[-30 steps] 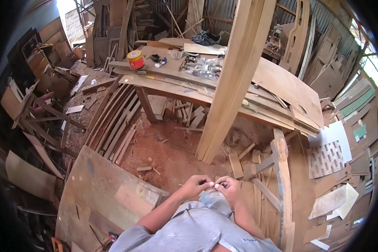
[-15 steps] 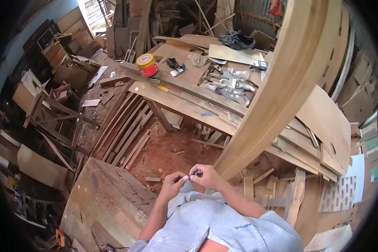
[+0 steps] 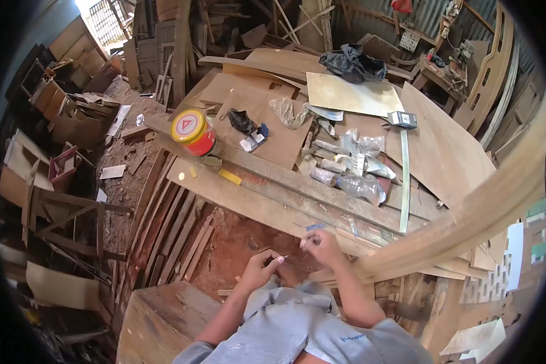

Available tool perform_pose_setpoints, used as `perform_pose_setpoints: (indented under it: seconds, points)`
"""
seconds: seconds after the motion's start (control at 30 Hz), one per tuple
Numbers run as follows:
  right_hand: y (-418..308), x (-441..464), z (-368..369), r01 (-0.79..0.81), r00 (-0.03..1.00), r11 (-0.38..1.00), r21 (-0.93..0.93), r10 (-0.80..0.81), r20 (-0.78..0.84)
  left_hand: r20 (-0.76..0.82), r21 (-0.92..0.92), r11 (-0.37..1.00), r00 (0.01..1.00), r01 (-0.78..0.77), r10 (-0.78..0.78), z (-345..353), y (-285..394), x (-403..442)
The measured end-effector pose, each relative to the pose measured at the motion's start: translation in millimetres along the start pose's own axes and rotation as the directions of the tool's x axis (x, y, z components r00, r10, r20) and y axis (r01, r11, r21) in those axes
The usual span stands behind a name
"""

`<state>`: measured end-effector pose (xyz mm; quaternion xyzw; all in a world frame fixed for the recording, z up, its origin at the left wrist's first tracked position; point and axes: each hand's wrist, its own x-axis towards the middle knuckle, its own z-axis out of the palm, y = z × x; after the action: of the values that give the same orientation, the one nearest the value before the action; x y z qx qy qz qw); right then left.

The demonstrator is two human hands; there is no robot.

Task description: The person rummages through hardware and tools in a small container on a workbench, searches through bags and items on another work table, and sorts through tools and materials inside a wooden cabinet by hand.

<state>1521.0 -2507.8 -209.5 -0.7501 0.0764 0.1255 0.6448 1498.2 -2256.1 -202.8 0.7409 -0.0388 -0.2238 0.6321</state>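
Observation:
My left hand (image 3: 261,270) is held low before my body, with thumb and forefinger pinched on something tiny that I cannot make out. To its right and a little higher is my right hand (image 3: 324,250), its fingers curled together near the front edge of the workbench (image 3: 261,216). Whatever the right fingers hold, if anything, is hidden. Just beyond them a small blue piece (image 3: 314,227) lies on the bench. Close by the right forearm, a long curved wooden beam (image 3: 431,233) slants up to the right.
On the bench are a red and yellow can (image 3: 194,134), a yellow strip (image 3: 230,176), a plastic bottle (image 3: 359,187), several tubes, a metal strip (image 3: 405,182), a small dark box (image 3: 401,119) and a black bag (image 3: 353,62). A wooden block (image 3: 155,318) stands at lower left. Stacked planks (image 3: 170,233) lie left.
My hands, together before, have separated. The right has moved up and right toward the bench, while the left stays pinched. The view has shifted, and the beam appears lower and farther right.

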Motion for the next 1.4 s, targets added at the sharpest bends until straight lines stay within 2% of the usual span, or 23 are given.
perform_pose_setpoints:
  seconds: [0.1,0.17,0.3,0.4,0.5,0.63,0.7,0.73,0.8,0.83,0.87,0.9,0.97,1.0,1.07,1.1,1.17,1.23,1.3,1.33,1.4]
  points:
    - [-4.6,87.5,-26.8,-0.011,0.988,1.0,-0.029,0.007,-0.157,0.014,0.024,1.0,1.0,0.013,-0.013,-34.1,8.2,39.1]
    - [-47.8,139.0,-45.9,-0.046,0.98,0.974,-0.223,0.0,-0.199,0.002,0.034,0.998,0.999,0.051,-0.051,-47.6,21.8,62.2]
    - [-42.6,280.4,-72.9,0.11,0.953,0.956,-0.272,-0.179,-0.244,-0.069,0.074,0.991,0.991,0.115,-0.11,-62.3,38.8,89.7]
    - [-50.1,375.1,-77.1,0.039,0.899,0.894,-0.447,-0.227,-0.375,-0.177,0.027,0.99,0.976,0.135,-0.128,-72.2,39.3,116.8]
    - [-55.8,455.3,-70.6,0.152,0.857,0.651,-0.744,-0.461,-0.229,-0.244,-0.054,0.978,0.947,0.202,-0.209,-80.8,34.6,129.1]
    - [-71.2,516.5,-61.3,0.128,0.826,0.441,-0.888,-0.543,-0.151,-0.258,-0.06,0.933,0.897,0.356,-0.359,-92.6,42.6,147.2]
    - [-75.7,534.5,-61.0,0.077,0.804,0.355,-0.932,-0.575,-0.153,-0.204,-0.08,0.934,0.911,0.349,-0.358,-101.8,35.3,164.3]
    - [-74.5,540.9,-64.4,0.037,0.883,0.382,-0.923,-0.445,-0.148,-0.179,-0.095,0.931,0.914,0.353,-0.364,-105.8,28.3,168.3]
    - [-110.6,540.3,-65.8,-0.005,0.981,0.423,-0.906,-0.174,-0.087,-0.15,0.05,0.938,0.931,0.342,-0.331,-114.7,27.9,189.3]
    - [-110.4,541.8,-64.3,-0.011,0.978,0.37,-0.929,-0.189,-0.087,-0.135,0.122,0.935,0.939,0.332,-0.316,-123.1,28.5,206.2]
    - [-130.6,538.6,-63.4,-0.053,0.996,0.371,-0.927,-0.044,-0.074,-0.114,0.103,0.941,0.944,0.321,-0.31,-129.1,25.6,218.5]
    - [-141.1,534.3,-60.5,-0.079,0.995,0.339,-0.937,-0.022,-0.092,-0.087,0.082,0.948,0.95,0.306,-0.299,-135.1,25.2,231.6]
    - [-137.2,536.4,-58.7,-0.079,0.994,0.335,-0.939,-0.047,-0.101,-0.121,0.188,0.955,0.97,0.23,-0.21,-150.1,37.2,259.3]
    - [-137.2,536.0,-54.4,-0.058,0.989,0.328,-0.943,-0.109,-0.099,-0.127,0.246,0.952,0.98,0.179,-0.152,-161.0,43.0,276.9]
    - [-133.9,528.5,-53.8,-0.032,0.967,0.304,-0.952,-0.232,-0.107,-0.177,0.155,0.985,0.983,0.074,-0.046,-182.4,39.4,313.0]
    - [-142.9,523.4,-51.6,-0.036,0.973,0.28,-0.959,-0.209,-0.097,-0.194,0.108,0.994,0.981,0.021,0.0,-190.6,41.0,328.0]
    - [-159.8,516.3,-40.4,-0.07,0.981,0.234,-0.97,-0.162,-0.11,-0.27,0.329,0.939,0.943,-0.101,0.196,-206.9,51.6,357.7]
    - [-159.6,515.1,-33.3,-0.138,0.981,0.216,-0.967,-0.103,-0.163,-0.263,0.41,0.86,0.863,-0.305,0.432,-213.5,62.0,387.6]
    - [-157.1,511.4,-34.7,-0.129,0.974,0.278,-0.952,-0.147,-0.175,-0.272,0.386,0.887,0.888,-0.253,0.372,-214.8,55.6,396.8]
    - [-146.0,514.7,-38.1,-0.13,0.975,0.29,-0.948,-0.138,-0.176,-0.254,0.347,0.919,0.924,-0.19,0.286,-214.1,60.5,395.9]
    - [-123.6,526.1,-44.7,-0.113,0.977,0.32,-0.94,-0.137,-0.164,-0.166,0.401,0.912,0.972,-0.087,0.166,-210.7,50.7,389.1]
